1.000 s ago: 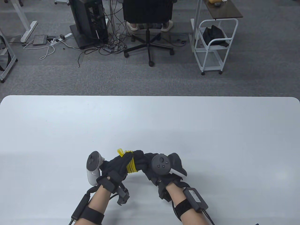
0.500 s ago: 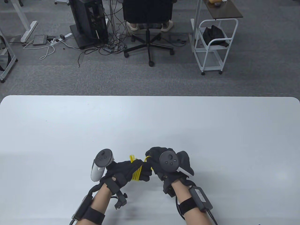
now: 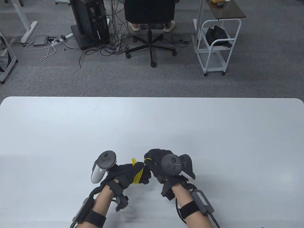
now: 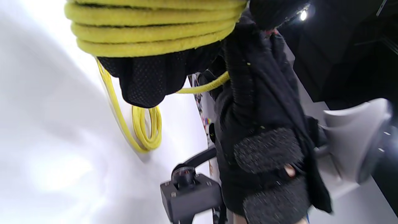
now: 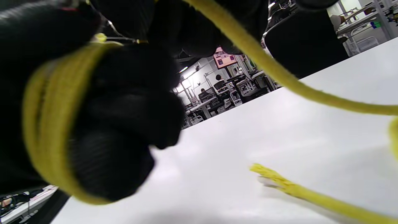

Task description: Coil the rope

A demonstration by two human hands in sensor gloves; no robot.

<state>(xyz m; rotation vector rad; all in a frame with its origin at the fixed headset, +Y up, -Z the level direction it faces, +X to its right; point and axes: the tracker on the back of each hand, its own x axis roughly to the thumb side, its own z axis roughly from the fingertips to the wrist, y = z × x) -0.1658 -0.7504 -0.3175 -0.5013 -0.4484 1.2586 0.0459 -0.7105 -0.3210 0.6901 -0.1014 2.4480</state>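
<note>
Table view, lower centre: rope wound crosswise around left hand fingers, free strand running up-right into right hand, pinched, nearer for next wrap.

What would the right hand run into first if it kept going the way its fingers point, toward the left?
Probably the left hand, at the yellow rope wound round its fingers; the right hand sits beside it, though depth is unclear.

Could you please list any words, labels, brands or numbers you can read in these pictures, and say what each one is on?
No text can be read.
Label on the box strapped to the right forearm: too small to read.
Pink sign in the background of the right wrist view: too blurred.
Yellow rope, gloves, table: no print.
</note>
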